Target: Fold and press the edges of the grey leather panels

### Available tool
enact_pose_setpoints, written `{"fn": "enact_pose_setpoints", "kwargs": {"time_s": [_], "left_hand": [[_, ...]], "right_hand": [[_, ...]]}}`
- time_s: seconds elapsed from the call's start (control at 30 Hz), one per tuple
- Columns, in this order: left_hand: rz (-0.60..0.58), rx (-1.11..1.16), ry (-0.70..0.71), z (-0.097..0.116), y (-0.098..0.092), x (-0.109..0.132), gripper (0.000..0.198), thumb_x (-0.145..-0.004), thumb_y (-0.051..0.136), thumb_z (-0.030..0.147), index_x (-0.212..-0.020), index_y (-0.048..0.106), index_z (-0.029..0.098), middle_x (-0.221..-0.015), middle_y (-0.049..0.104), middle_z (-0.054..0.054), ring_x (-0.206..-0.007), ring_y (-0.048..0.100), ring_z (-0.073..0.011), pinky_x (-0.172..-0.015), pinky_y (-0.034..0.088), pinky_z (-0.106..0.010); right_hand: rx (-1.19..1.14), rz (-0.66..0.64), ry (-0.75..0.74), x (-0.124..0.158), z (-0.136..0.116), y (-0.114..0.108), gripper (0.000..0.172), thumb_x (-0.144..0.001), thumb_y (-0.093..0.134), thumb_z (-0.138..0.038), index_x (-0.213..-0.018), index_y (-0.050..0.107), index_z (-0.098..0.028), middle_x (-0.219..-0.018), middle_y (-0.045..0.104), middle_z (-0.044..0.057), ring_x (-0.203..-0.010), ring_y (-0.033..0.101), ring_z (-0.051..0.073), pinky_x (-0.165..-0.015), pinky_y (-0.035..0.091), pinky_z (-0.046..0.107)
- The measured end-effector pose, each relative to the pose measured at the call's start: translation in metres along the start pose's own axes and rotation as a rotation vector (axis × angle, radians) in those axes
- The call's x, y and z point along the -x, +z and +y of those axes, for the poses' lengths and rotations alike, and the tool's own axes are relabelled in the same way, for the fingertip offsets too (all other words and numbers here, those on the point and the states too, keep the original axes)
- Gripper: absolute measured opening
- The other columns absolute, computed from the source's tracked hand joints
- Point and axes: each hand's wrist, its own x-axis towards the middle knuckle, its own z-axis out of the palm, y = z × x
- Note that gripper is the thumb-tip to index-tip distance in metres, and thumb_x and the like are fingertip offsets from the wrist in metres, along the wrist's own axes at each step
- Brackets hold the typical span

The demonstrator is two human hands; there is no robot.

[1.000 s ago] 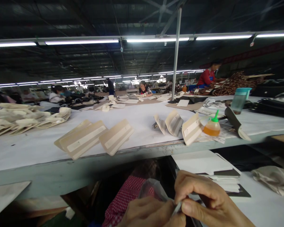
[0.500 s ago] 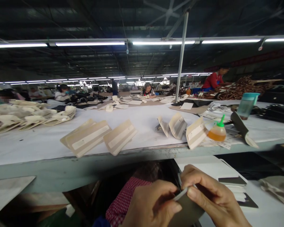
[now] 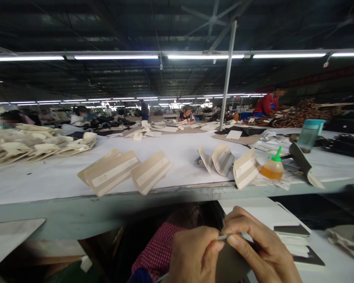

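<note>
While a green-nozzled, amber-filled plastic bottle (image 3: 272, 170) stood mid-right, the left hand (image 3: 194, 253) and right hand (image 3: 261, 243) pinched a flat grey panel (image 3: 230, 262) at bottom centre, partly hiding it.

Dark ceiling (image 3: 120, 23) over a white-topped table (image 3: 56, 177)
Bright tube lights (image 3: 205, 57) run left to right, smaller tubes (image 3: 147, 98) far off; a pale post (image 3: 227, 78) stands right, a fan (image 3: 213, 19) near its top.

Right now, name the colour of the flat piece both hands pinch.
The flat piece is dark grey with a paler top edge, seen in the head view.
</note>
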Motion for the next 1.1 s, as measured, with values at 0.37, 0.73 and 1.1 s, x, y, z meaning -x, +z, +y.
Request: {"fn": "enact_pose_setpoints", "kwargs": {"time_s": [0.37, 0.73, 1.1], "left_hand": [[0.046, -0.024, 0.064, 0.005, -0.005, -0.009, 0.026, -0.099, 0.048, 0.021, -0.076, 0.059, 0.02, -0.062, 0.068, 0.002, -0.053, 0.067, -0.0112, -0.054, 0.045, -0.02], [0.411, -0.189, 0.082, -0.007, -0.01, 0.007, 0.021, -0.103, 0.048, 0.037, -0.096, 0.065, 0.026, -0.074, 0.077, 0.004, -0.061, 0.071, -0.0093, -0.071, 0.054, -0.017], [0.31, -0.213, 0.276, 0.002, -0.008, -0.005, 0.032, -0.105, 0.041, 0.031, -0.079, 0.059, 0.022, -0.062, 0.074, 0.0, -0.048, 0.071, -0.0124, -0.052, 0.054, -0.018]], "right_hand": [[-0.064, -0.011, 0.154, 0.002, -0.004, -0.006, 0.021, -0.101, 0.055, -0.038, -0.103, 0.076, -0.034, -0.094, 0.071, 0.001, -0.085, 0.069, 0.017, -0.074, 0.056, 0.022], [0.098, 0.043, -0.023, 0.001, -0.002, -0.021, 0.025, -0.101, 0.054, -0.043, -0.114, 0.075, -0.037, -0.095, 0.075, 0.003, -0.081, 0.073, 0.019, -0.066, 0.059, 0.022], [0.405, -0.137, -0.101, 0.003, -0.018, -0.009, 0.045, -0.102, 0.041, -0.054, -0.082, 0.069, -0.025, -0.076, 0.069, 0.006, -0.068, 0.07, 0.022, -0.064, 0.059, 0.028]]}}
